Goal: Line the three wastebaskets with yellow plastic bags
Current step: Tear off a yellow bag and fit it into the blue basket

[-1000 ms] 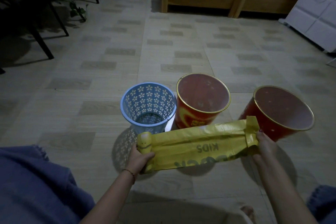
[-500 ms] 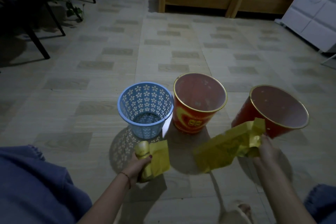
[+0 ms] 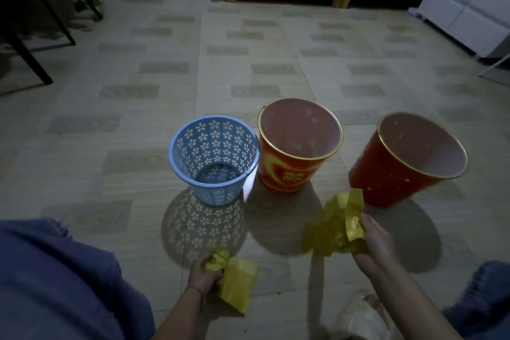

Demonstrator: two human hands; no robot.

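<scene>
Three wastebaskets unlined on floor: blue basket (image 3: 214,159), red bucket (image 3: 299,143), second red bucket (image 3: 408,159) at right. Bag roll (image 3: 233,277) clamped in left hand (image 3: 205,274); loose yellow bag (image 3: 335,226) pinched by right hand (image 3: 376,247), just short of second red bucket. Film judged light, limp, slippery; best gripped at open edge, spread by both hands.

blue basket (image 3: 214,159) touching middle red bucket (image 3: 299,143), open gap before right red bucket (image 3: 405,157), all mouths unobstructed
</scene>
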